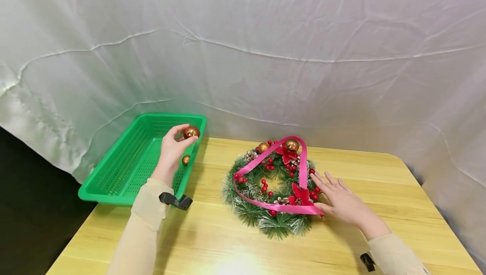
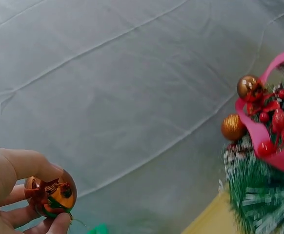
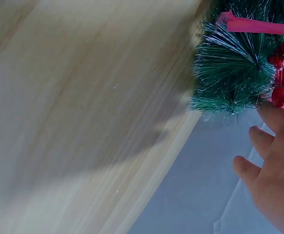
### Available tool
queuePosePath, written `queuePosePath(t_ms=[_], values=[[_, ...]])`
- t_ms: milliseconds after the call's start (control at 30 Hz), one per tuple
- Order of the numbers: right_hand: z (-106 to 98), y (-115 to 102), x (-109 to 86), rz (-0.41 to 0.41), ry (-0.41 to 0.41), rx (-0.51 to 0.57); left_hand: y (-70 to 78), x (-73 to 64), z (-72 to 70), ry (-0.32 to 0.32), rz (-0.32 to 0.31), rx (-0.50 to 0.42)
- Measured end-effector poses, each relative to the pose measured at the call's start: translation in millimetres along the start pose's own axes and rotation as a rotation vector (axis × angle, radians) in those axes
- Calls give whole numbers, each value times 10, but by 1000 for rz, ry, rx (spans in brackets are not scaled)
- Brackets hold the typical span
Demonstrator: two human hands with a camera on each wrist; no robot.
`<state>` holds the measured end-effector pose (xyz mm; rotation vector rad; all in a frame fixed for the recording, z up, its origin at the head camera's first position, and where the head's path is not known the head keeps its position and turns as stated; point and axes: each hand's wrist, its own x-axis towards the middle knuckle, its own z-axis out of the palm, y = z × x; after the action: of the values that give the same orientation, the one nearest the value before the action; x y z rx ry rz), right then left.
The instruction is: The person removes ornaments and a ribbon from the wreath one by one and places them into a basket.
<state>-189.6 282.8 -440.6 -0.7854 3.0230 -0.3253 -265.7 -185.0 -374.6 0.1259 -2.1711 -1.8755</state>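
Observation:
Between thumb and fingers, my left hand [image 1: 172, 148] pinches a shiny copper bauble [image 1: 191, 132] above the right rim of the green basket [image 1: 142, 199]; a thin loop hangs from it in the left wrist view. My right hand [image 1: 343, 201] lies with spread fingers at the right edge of a green wreath [image 1: 279, 224], fingertips by its red berries [image 1: 314, 193]. A pink ribbon [image 1: 265, 204] is draped loosely over the wreath, one end near my right thumb. The wreath carries red flowers [image 1: 300, 195], pinecones and two copper baubles [image 1: 291, 145] at its far side.
Another small copper bauble [image 1: 185, 160] is inside the basket, near its right wall. Basket and wreath stand on a light wooden table [image 1: 212, 241]. A grey-white cloth [image 1: 265, 76] hangs behind the table's far edge.

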Motion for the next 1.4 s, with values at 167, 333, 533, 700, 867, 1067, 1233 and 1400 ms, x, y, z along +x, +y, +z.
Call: queuePosePath(t_ms=[167,333,533,700,867,1067,1233,1400], values=[[-3,4,-6,5,-2,-7,-52,-11,-104,-7,-17,33],[-9,-4,-13,-1,3,-2,-76,-26,-223,-11,-26,44],[-12,-2,-13,5,7,2,-87,-36,-361,3,-41,61],[-13,-3,-15,4,6,7,-78,-40,-465,4,-46,101],[-9,-4,-9,5,4,15,-96,-70,-595,-44,-41,155],[-11,-10,1,4,3,13,-193,-129,-765,-113,-108,104],[-23,-23,3,3,-1,16,-293,-177,-838,-169,-125,100],[-23,-22,4,8,-8,4,-386,-234,-855,-219,-121,146]])
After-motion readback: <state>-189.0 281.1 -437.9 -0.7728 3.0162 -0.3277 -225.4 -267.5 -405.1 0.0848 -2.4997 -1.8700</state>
